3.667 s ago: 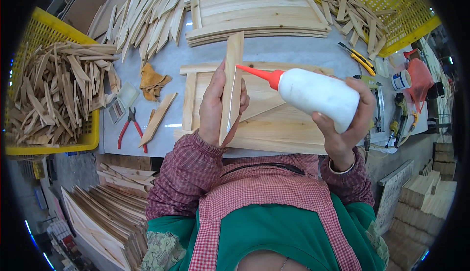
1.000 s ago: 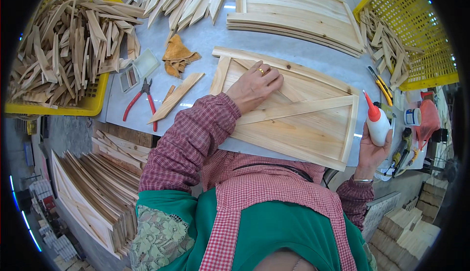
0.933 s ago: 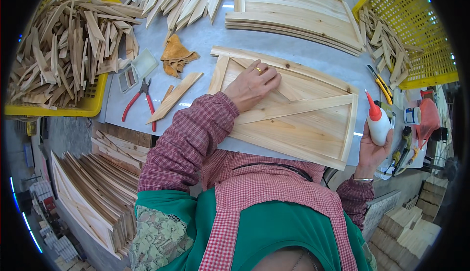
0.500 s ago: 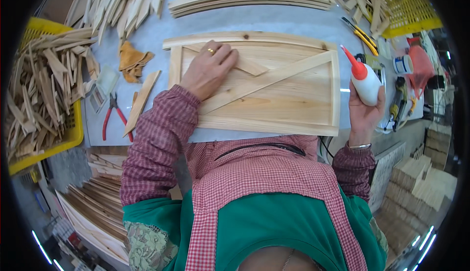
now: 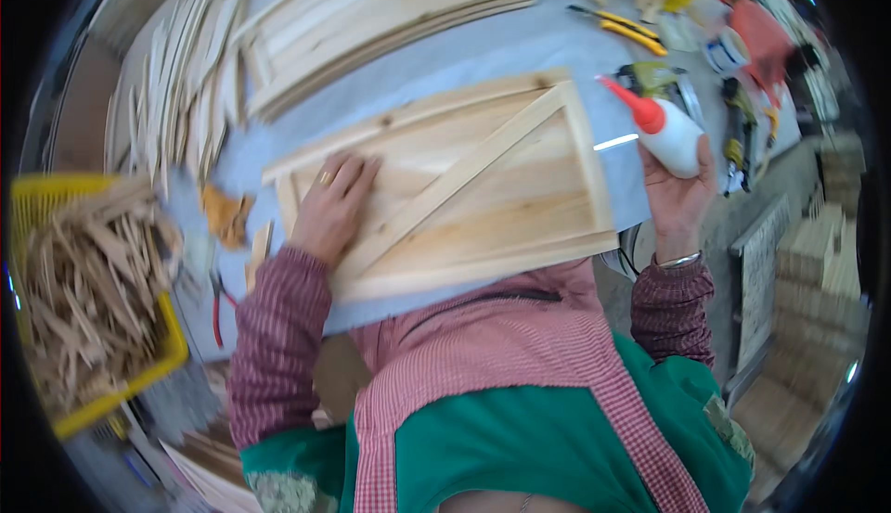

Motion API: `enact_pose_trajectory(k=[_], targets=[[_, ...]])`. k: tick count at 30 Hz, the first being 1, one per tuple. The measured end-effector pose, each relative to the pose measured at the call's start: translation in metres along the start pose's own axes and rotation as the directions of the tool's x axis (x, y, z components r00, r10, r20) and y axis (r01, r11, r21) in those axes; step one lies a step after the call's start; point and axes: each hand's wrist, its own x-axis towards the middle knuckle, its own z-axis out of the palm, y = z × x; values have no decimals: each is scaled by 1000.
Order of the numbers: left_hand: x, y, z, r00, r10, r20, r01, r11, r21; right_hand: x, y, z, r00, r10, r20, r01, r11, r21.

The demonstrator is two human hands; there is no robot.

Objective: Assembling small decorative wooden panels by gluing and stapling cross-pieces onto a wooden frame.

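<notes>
A pale wooden panel (image 5: pixel 492 218) with a raised frame lies tilted on the table before me. A diagonal wooden strip (image 5: pixel 461 168) crosses it from lower left to upper right. My left hand (image 5: pixel 332 207) rests on the panel's left part, fingers stretched over the wood; what lies under the palm is hidden. Right of the panel, my right hand (image 5: pixel 679 188) is closed around a white squeeze bottle (image 5: pixel 676 139) with a red cap and long red nozzle, which points up and left.
Stacked panels (image 5: pixel 390 31) lie at the back, with loose strips (image 5: pixel 176 77) to their left. A yellow basket (image 5: pixel 172 351) of wood scraps stands at left, near red-handled pliers (image 5: pixel 219 314) and a brown cloth (image 5: pixel 225 216). Yellow cutters (image 5: pixel 631 35) lie at back right.
The view has turned, so the panel appears tilted and further left. The short strip under my left hand no longer shows on the panel. My right hand still holds the bottle, now leaning more to the left.
</notes>
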Motion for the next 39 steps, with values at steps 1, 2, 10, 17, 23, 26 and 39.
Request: enact_pose_trajectory(k=[1,2,10,17,23,26,39], targets=[[-5,-3,4,1000,-1,19,1,1000,-12,1,-6,-3,998,-53,-15,53,999,8],[-6,-6,5,999,1,39,0,1000,-24,1,-10,-4,997,-69,-34,70,997,11],[69,7,-35,974,104,200,-108,994,9,2,-61,-34,952,-210,-222,227,972,58],[257,9,7,992,75,-99,-98,962,-254,12,-83,-54,927,-293,-234,305,952,17],[403,23,81,985,-34,-169,-15,959,-284,27,-84,-61,907,-287,-308,295,955,-21],[448,35,104,978,-199,-58,183,961,-207,38,-80,-63,887,-295,-355,301,953,-42],[406,47,41,914,-278,294,302,953,-37,30,-78,-76,867,-292,-404,303,952,-40]])
